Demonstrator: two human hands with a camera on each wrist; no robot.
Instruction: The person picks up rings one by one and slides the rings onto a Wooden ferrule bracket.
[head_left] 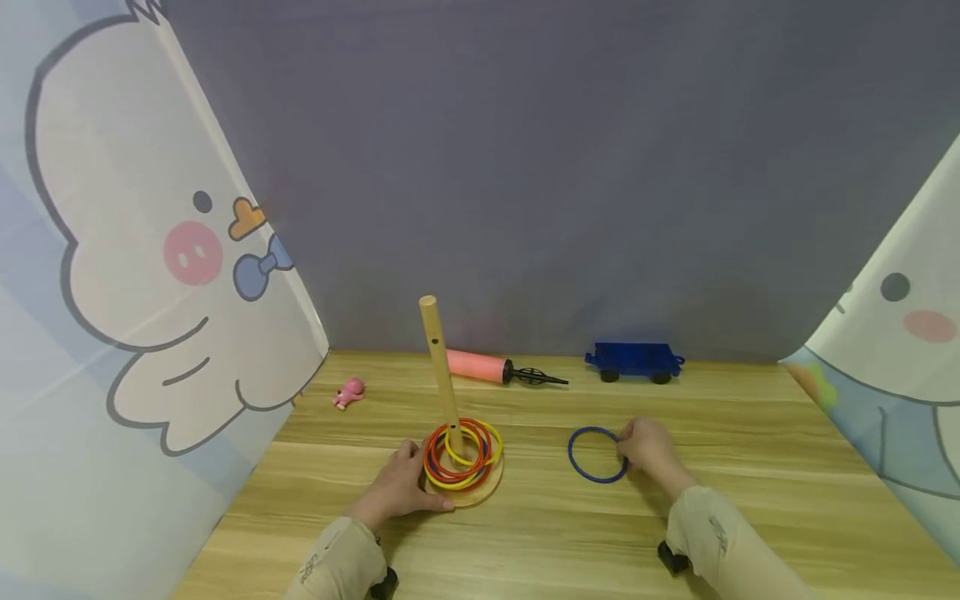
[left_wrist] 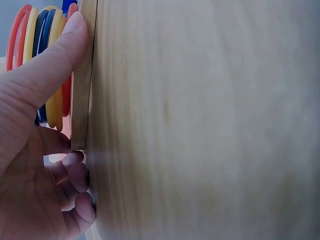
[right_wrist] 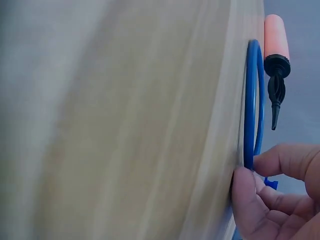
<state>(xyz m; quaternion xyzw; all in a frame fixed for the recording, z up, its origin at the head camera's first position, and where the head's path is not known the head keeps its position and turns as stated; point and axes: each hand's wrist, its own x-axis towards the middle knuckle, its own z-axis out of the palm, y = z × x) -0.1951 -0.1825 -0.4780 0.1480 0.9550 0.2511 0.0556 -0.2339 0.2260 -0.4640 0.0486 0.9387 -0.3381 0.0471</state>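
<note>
A wooden ring-toss stand [head_left: 442, 375] rises from a round base, with several red, yellow and dark blue rings [head_left: 457, 477] stacked loosely about its post. My left hand [head_left: 397, 487] grips the left side of that base; in the left wrist view the thumb [left_wrist: 70, 42] lies along the base edge [left_wrist: 80, 112], beside the rings. To the right, a blue ring [head_left: 572, 462] lies on the table. My right hand [head_left: 648, 447] pinches its right edge, and the right wrist view shows thumb and finger meeting on the blue ring [right_wrist: 249, 107], close to the tabletop.
Behind the stand lies a pink hand pump [head_left: 477, 366] with a black nozzle. A blue toy wagon [head_left: 636, 359] stands at the back right of the wooden table [head_left: 540, 533]. A small pink figurine [head_left: 349, 392] is at the back left. A grey curtain [head_left: 525, 167] closes the rear.
</note>
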